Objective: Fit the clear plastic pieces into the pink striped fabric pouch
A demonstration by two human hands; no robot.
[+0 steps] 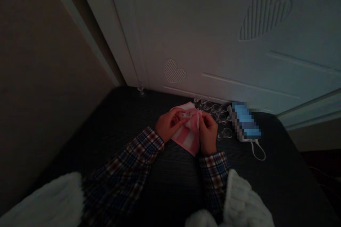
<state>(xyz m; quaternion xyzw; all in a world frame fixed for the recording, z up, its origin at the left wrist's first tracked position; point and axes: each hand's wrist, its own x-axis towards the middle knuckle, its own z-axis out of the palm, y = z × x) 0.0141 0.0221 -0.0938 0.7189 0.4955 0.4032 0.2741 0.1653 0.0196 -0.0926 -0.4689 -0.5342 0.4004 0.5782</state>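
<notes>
A pink-and-white checked cloth (183, 138) hangs between my two hands above the dark table. My left hand (167, 125) is closed around a small clear glass (185, 115), seen only in part between the fingers and the cloth. With its fingertips, my right hand (208, 133) pinches the cloth's gathered edge close to that glass. Just right of my right hand, another small stemmed glass (226, 133) rests on the table. Behind it several more small clear glasses (216, 108) are grouped near the white panel.
A phone (246, 120) with a lit, blurred screen and a white strap loop (259, 152) is on the right. One small glass (141, 91) stands alone at the back left of the dark table (106, 127). A white panel with heart reliefs (175, 71) rises behind.
</notes>
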